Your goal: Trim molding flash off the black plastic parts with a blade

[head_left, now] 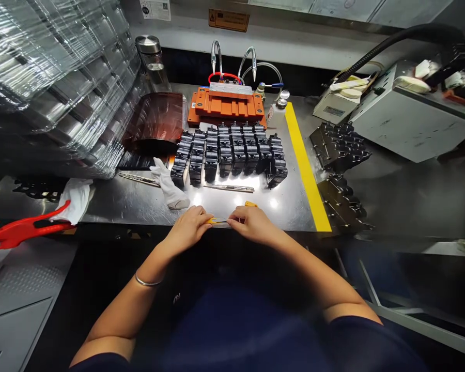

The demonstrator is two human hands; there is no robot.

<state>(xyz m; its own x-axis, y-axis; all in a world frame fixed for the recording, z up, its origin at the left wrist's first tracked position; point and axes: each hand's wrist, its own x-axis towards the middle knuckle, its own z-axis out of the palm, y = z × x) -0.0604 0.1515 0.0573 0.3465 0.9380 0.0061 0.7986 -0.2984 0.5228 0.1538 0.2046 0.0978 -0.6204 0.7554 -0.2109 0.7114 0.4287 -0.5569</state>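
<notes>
My left hand [191, 225] is closed on the yellow handle of a small thin tool [216, 221] at the table's front edge. A narrow metal shaft runs from the handle toward my right hand [251, 223], whose fingers pinch together at its far end. Whether the tool is a blade or a driver is too small to tell. Just behind my right hand lies a small yellow piece [251, 204]. A pair of metal tweezers [230, 188] rests farther back, before rows of black parts [232, 147]. The crumpled white glove [168, 186] lies left of them.
Behind the parts sits an orange fixture [228, 106], with a small pump bottle [278, 108] beside it. Clear plastic trays [58, 88] are stacked high at left. More black parts [339, 147] stand right of the yellow tape [308, 170]. A red holder [27, 227] projects at left.
</notes>
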